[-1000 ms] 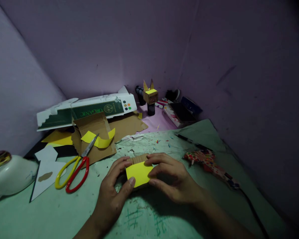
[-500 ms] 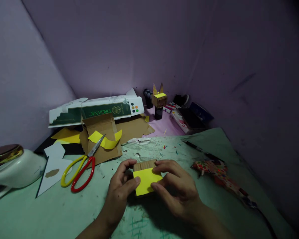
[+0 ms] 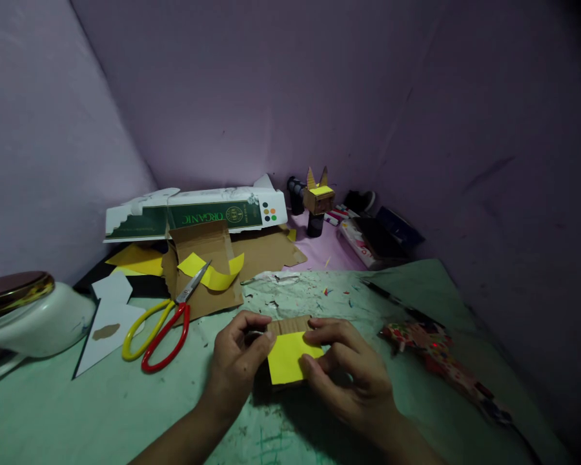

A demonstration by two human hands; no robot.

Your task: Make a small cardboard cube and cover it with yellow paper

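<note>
Between my two hands is a small cardboard piece (image 3: 288,324), its corrugated top strip bare and a yellow paper (image 3: 290,358) lying over the rest of its face. My left hand (image 3: 242,358) grips the left edge, thumb on the paper's upper left corner and fingers behind the cardboard. At the right side, my right hand (image 3: 351,365) closes on the cardboard, with thumb and fingertips pressing the paper's right edge. The underside of the piece is hidden.
Left of my hands lie scissors (image 3: 167,329) with yellow and red handles, beside cut cardboard (image 3: 225,300) and a white teapot (image 3: 61,323). A cloth-patterned glue gun (image 3: 436,349) with a red light and a black pen (image 3: 392,297) lie right. A cardboard eared head (image 3: 318,201) stands behind.
The view has shifted slightly, so the scene sits a little further right. My left thumb has moved up to the paper's top left corner; both hands still hold the cardboard.
</note>
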